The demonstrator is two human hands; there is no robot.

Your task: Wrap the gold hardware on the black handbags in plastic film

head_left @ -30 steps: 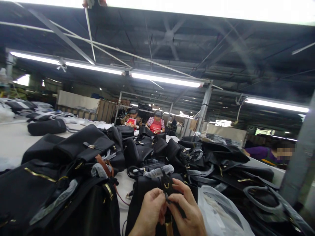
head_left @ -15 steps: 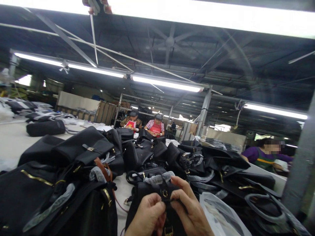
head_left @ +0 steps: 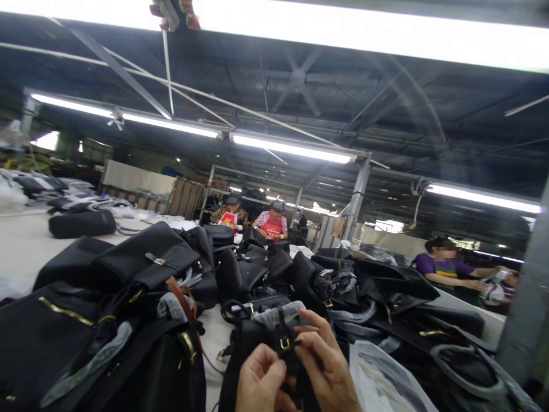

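At the bottom middle, both of my hands work on a black handbag point(head_left: 251, 349) standing in front of me. My left hand point(head_left: 260, 382) is curled, its fingertips pinched on the bag's narrow black strap point(head_left: 283, 344) that carries a gold buckle. My right hand point(head_left: 328, 366) pinches the same strap from the right, just beside the buckle, forefinger stretched over the top. A plastic-wrapped handle point(head_left: 281, 312) lies across the bag behind the strap.
Several black handbags point(head_left: 141, 263) with gold fittings are heaped over the long pale table point(head_left: 21, 243). A clear plastic bag point(head_left: 386, 380) lies at my right. Two people in red aprons point(head_left: 271, 220) sit at the far end; another person point(head_left: 446, 269) works at right by a grey post point(head_left: 525, 297).
My hands have shifted slightly on the strap and sunk lower in view. The person at the right has leaned forward and stretched an arm out over the table.
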